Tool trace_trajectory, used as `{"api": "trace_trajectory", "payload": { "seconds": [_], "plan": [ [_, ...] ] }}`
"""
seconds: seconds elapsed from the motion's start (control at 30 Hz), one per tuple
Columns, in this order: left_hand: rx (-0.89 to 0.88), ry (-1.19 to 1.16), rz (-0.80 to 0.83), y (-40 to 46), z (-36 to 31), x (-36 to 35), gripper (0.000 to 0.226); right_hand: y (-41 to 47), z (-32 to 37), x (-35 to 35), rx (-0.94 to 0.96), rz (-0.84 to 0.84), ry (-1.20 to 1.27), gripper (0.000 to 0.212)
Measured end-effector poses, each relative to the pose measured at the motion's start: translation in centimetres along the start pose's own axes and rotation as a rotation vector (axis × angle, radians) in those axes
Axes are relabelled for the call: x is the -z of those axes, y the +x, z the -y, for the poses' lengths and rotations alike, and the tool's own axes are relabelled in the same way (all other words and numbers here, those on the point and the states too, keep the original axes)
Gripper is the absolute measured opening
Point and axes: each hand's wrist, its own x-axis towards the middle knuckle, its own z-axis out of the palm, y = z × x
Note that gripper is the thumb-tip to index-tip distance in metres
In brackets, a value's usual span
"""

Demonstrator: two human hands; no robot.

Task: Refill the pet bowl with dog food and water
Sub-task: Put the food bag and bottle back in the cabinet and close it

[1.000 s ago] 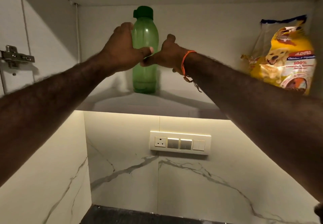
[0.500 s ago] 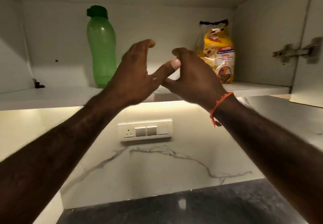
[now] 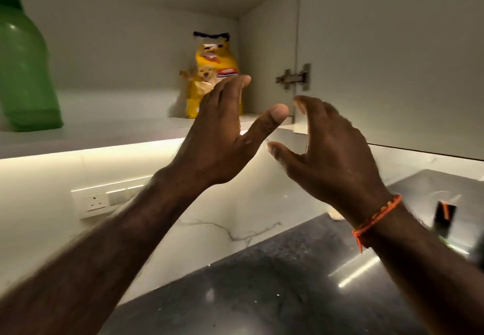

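Cabinet shelf [image 3: 110, 131], green bottle [image 3: 25, 73], yellow dog food bag [image 3: 209, 73] upright, well apart

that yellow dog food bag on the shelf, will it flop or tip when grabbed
The dog food bag is probably soft: its sides look creased and its top crumpled, so it may sag under a one-sided grip. It stands tall on a narrow base, so a push could tip it. Its weight cannot be judged.

Glossy translucent plastic bottle [image 3: 25, 73] – polished speckled stone counter [image 3: 262, 290]
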Motion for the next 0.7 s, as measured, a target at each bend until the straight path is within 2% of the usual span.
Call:
{"api": "trace_trajectory", "payload": {
  "seconds": [0.37,0.5,0.6,0.7],
  "plan": [
    [-0.086,-0.138,0.063,0.5,-14.4,-9.0,0.089,-3.6,-9.8,13.5,-0.076,-0.179,-0.368,0.081],
    [-0.135,-0.123,0.065,0.2,-18.8,-11.9,0.084,-4.8,-13.3,17.7,-0.122,-0.274,-0.497,0.087],
    [-0.15,-0.12,0.122,0.2,-21.6,-13.6,0.093,-5.4,-15.5,19.5,-0.163,-0.272,-0.453,0.111],
    [-0.175,-0.13,0.173,0.7,-23.4,-15.3,0.093,-5.5,-17.7,19.6,-0.228,-0.197,-0.224,0.126]
  ]
}}
